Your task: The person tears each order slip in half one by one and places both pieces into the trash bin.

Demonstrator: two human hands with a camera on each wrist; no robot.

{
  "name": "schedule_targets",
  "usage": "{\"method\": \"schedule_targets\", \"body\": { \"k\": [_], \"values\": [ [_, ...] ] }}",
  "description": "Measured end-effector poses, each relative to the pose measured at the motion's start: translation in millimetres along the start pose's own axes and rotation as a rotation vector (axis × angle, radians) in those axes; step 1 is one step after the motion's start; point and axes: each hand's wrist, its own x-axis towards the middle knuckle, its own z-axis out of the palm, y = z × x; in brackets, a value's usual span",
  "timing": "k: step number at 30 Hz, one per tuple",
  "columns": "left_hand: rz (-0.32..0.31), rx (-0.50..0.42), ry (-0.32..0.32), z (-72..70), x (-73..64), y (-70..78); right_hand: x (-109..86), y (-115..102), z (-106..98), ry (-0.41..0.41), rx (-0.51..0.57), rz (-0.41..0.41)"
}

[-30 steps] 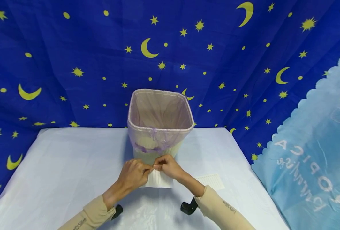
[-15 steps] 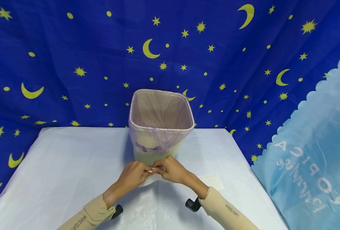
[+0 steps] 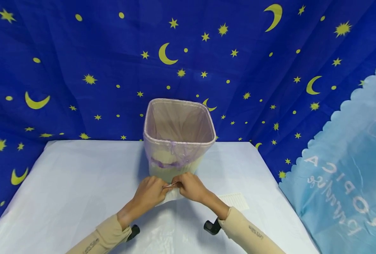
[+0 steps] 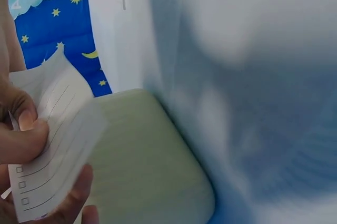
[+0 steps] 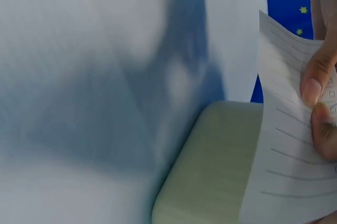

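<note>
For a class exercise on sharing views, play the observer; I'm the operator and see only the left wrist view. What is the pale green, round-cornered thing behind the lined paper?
Observer: It's a wastebasket, lined with a translucent purple bag.
Operator: Where is the lined paper being held?
Observer: The head view shows the left hand and right hand holding it in front of the wastebasket, on the person's side.
Operator: Is there any other paper?
Observer: Yes, a second sheet lies on the table, to the right of the wastebasket.

Left hand (image 3: 149,191) beside right hand (image 3: 190,187)
</note>
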Motion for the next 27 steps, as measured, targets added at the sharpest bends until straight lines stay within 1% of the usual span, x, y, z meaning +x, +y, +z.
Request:
{"method": "schedule_targets", "body": {
  "k": [3, 6, 10, 12, 16, 18, 20, 22, 25, 27],
  "values": [
    [0.054, 0.041, 0.069, -1.5, 0.5, 0.9, 4.5, 0, -1, 0.022, 0.087, 0.017],
    [0.086, 0.073, 0.103, -1.9, 0.4, 0.9, 7.4, 1, 0, 0.037, 0.144, 0.011],
    [0.089, 0.088, 0.100, -0.5, 0.0, -0.4, 8.8, 3, 4, 0.055, 0.193, 0.014],
    [0.088, 0.090, 0.097, 0.2, -0.7, -1.4, 9.0, 4, 7, 0.057, 0.232, 0.029],
    [0.112, 0.097, 0.114, 1.1, -1.0, -3.5, 9.4, 6, 11, 0.043, 0.330, 0.092],
    [0.124, 0.091, 0.103, 1.9, -1.3, -4.8, 8.7, 7, 12, 0.020, 0.362, 0.130],
    [0.122, 0.078, 0.079, 2.8, -2.3, -5.7, 7.1, 8, 11, -0.016, 0.351, 0.138],
    [0.104, 0.060, 0.038, 3.6, -3.2, -6.9, 4.9, 9, 7, -0.067, 0.312, 0.122],
    [0.069, 0.046, -0.017, 4.2, -4.4, -8.4, 1.8, 8, 4, -0.124, 0.200, 0.078],
    [0.053, 0.042, -0.044, 4.2, -3.7, -9.2, 1.0, 8, 3, -0.134, 0.130, 0.064]
  ]
}}
